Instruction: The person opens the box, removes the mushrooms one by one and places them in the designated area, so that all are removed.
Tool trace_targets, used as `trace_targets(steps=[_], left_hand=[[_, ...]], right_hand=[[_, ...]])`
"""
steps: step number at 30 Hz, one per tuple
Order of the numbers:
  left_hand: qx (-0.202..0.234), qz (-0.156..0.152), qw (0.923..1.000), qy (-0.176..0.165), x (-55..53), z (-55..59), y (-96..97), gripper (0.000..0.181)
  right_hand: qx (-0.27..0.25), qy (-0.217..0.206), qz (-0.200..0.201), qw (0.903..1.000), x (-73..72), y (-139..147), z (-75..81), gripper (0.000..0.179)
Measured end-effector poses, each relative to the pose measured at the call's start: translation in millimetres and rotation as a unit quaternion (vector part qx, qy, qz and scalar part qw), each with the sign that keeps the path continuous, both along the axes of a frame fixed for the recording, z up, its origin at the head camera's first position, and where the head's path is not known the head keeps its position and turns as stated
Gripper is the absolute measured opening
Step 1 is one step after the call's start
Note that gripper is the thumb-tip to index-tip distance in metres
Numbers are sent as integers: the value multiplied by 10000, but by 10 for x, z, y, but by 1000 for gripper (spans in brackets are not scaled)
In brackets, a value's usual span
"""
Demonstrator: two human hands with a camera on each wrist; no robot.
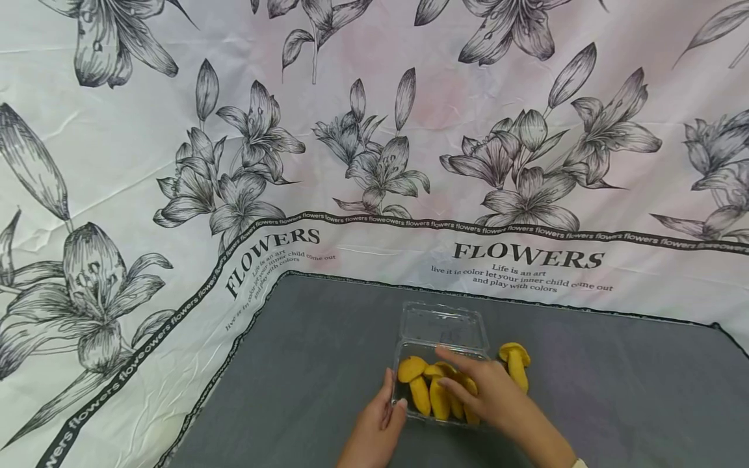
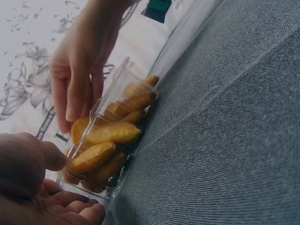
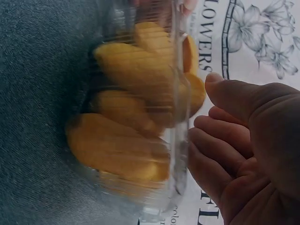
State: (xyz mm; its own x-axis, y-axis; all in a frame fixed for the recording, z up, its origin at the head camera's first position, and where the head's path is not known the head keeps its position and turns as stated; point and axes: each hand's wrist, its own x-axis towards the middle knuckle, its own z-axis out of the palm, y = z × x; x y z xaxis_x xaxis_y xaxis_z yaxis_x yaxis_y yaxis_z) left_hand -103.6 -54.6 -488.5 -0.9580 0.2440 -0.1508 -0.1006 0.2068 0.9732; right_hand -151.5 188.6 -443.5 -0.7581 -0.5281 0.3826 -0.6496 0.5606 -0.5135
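A clear plastic clamshell box (image 1: pixel 395 354) stands on the grey cloth with its lid (image 1: pixel 443 325) folded back, away from me. Inside lie several yellow toy-like mushrooms (image 1: pixel 420 393), side by side with their caps toward the lid. My left hand (image 1: pixel 374 422) grips the box's left side, thumb at the rim and fingers along the outer wall. Over the right part of the box hovers my right hand (image 1: pixel 494 393), its fingers loosely extended above the mushrooms. In the right wrist view, its thumb is near a mushroom cap (image 3: pixel 194 93), with nothing pinched.
Another yellow mushroom (image 1: pixel 515 357) lies on the grey cloth (image 1: pixel 310 364) just right of the box, partly hidden by the right hand. A white floral sheet (image 1: pixel 374 253) rises behind and to the left. A dark green object (image 2: pixel 158 9) shows near the right wrist.
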Motion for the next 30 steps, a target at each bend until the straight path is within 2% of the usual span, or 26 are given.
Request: trace_targets(steps=[7, 13, 18, 21, 27, 30], left_hand=[[169, -36, 9998, 22, -1, -28, 8, 77], [179, -43, 9998, -11, -4, -35, 17, 77], [256, -44, 9997, -45, 3, -36, 17, 76], [283, -53, 9996, -57, 3, -34, 16, 77], [237, -46, 9997, -44, -5, -2, 8, 77], [188, -58, 9998, 19, 4, 7, 16, 76]], right_hand=[[197, -73, 58, 9998, -9, -45, -39, 41], [109, -345, 55, 9993, -11, -51, -86, 37], [29, -374, -8, 9993, 1, -56, -111, 34], [-47, -169, -121, 9998, 19, -55, -113, 31], [-327, 513, -447, 9971, 40, -32, -77, 32], [-415, 591, -549, 9959, 55, 9, -58, 36]])
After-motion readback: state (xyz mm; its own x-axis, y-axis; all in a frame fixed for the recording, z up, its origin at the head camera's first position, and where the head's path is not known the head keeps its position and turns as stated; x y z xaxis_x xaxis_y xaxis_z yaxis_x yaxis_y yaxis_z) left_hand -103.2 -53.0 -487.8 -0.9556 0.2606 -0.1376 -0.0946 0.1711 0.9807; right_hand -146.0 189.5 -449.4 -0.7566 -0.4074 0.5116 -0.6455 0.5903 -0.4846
